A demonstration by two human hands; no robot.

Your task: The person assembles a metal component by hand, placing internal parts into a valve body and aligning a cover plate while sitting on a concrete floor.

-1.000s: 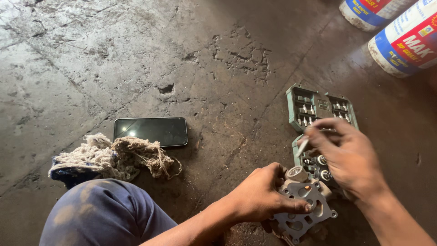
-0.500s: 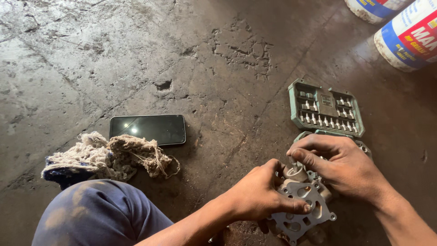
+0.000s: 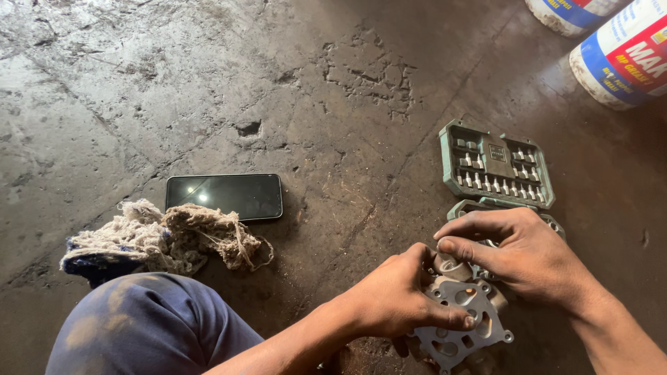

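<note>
Left hand grips metal casting over the floor; right hand pinches its round fitting beside green bit case.

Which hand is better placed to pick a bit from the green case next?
Probably the right hand: it lies beside the green bit case, only fingertips on the metal part. The left hand grips that part.
</note>
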